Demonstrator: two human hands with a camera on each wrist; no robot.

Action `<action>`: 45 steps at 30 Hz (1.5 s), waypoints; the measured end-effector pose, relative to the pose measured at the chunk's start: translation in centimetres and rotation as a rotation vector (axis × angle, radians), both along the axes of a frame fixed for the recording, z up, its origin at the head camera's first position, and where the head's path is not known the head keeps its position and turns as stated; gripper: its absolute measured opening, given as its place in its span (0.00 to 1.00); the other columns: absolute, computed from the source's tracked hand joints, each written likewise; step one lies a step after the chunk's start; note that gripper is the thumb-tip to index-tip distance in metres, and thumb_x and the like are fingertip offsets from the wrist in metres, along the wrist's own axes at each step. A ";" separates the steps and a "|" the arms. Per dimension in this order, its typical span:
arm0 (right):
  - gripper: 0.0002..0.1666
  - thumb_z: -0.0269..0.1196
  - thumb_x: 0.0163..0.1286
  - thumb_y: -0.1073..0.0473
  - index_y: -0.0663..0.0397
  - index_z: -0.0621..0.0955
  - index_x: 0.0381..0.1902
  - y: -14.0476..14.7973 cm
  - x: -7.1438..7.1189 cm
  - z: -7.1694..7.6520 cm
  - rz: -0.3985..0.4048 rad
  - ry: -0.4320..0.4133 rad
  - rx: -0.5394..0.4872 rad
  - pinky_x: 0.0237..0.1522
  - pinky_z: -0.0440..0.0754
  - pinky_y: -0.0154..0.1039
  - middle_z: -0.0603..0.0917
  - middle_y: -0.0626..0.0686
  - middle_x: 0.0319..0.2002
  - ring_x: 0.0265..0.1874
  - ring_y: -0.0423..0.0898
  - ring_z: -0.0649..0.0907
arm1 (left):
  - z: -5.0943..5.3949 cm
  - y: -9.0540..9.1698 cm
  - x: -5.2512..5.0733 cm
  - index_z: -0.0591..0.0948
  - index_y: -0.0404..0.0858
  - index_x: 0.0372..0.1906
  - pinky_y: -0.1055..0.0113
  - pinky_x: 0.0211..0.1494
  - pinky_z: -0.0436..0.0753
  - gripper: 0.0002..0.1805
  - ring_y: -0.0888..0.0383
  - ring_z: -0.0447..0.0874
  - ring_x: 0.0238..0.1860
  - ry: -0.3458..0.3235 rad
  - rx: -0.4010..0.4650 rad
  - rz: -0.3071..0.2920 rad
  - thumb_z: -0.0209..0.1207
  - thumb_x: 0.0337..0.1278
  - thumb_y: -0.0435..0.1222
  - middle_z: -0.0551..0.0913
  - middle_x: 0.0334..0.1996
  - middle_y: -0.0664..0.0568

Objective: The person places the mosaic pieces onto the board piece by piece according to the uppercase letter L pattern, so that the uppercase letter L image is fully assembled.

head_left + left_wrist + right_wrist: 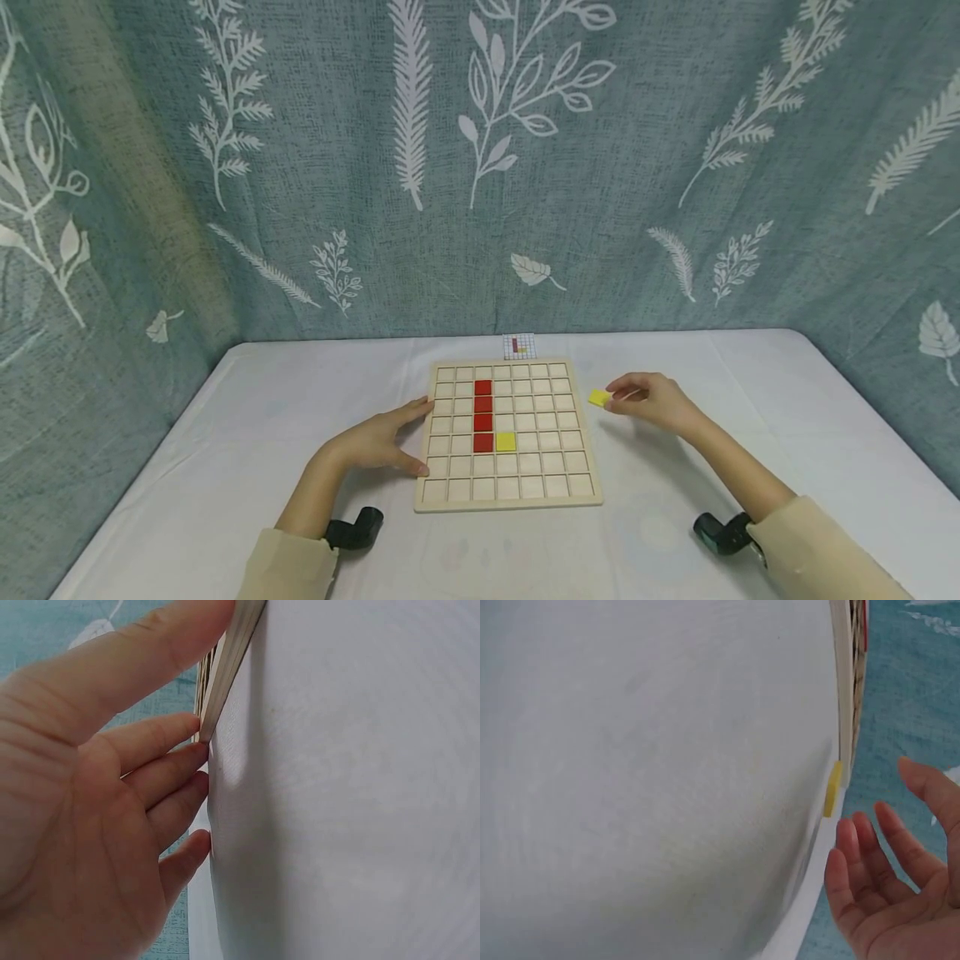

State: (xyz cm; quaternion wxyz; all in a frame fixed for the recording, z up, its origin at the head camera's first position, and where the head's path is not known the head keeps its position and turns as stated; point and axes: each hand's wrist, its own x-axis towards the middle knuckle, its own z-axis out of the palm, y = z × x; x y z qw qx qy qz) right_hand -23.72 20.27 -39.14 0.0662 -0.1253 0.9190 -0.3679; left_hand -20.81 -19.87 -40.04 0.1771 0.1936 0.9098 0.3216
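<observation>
A wooden grid board [508,505] lies flat on the table, several red square tiles [483,405] forming one column in it. To the right of the lowest red tile sits a yellow tile [506,442]. My left hand [375,442] touches the board's left edge with thumb and fingertips, fingers spread and fairly straight. Beyond the right edge, a second yellow tile [598,397] is close to the fingertips of my right hand [654,403]. The right wrist view shows this yellow tile [832,789] on the cloth, apart from the spread thumb and fingers.
A small card [519,347] with a printed coloured grid lies behind the board's far edge. White cloth [300,400] covers the table. A blue-green curtain [450,267] with white leaf prints hangs behind it. Black wrist devices [360,529] are on both forearms.
</observation>
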 end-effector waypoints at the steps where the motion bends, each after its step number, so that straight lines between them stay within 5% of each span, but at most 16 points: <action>1: 0.22 0.65 0.60 0.52 0.62 0.80 0.47 0.0 -0.1 0.0 -0.007 -0.003 0.003 0.36 0.80 0.42 0.83 0.54 0.37 0.37 0.48 0.82 | 0.0 0.0 0.0 0.58 0.33 0.69 0.44 0.69 0.52 0.54 0.40 0.47 0.70 -0.001 0.001 0.001 0.73 0.33 0.42 0.51 0.71 0.37; 12: 0.23 0.65 0.59 0.52 0.62 0.80 0.47 0.1 -1.4 -0.7 -0.058 -0.032 0.022 0.37 0.79 0.42 0.83 0.55 0.37 0.39 0.50 0.82 | 0.0 0.0 -0.2 0.58 0.33 0.69 0.44 0.69 0.52 0.54 0.40 0.46 0.71 0.001 0.000 -0.013 0.73 0.35 0.43 0.51 0.71 0.38; 45: 0.14 0.67 0.55 0.64 0.63 0.82 0.40 -0.9 -1.7 -1.0 0.129 0.050 0.118 0.36 0.80 0.40 0.83 0.56 0.37 0.35 0.48 0.80 | 0.2 0.0 0.2 0.59 0.33 0.69 0.43 0.69 0.52 0.53 0.39 0.46 0.70 -0.012 0.000 0.007 0.73 0.33 0.41 0.51 0.71 0.37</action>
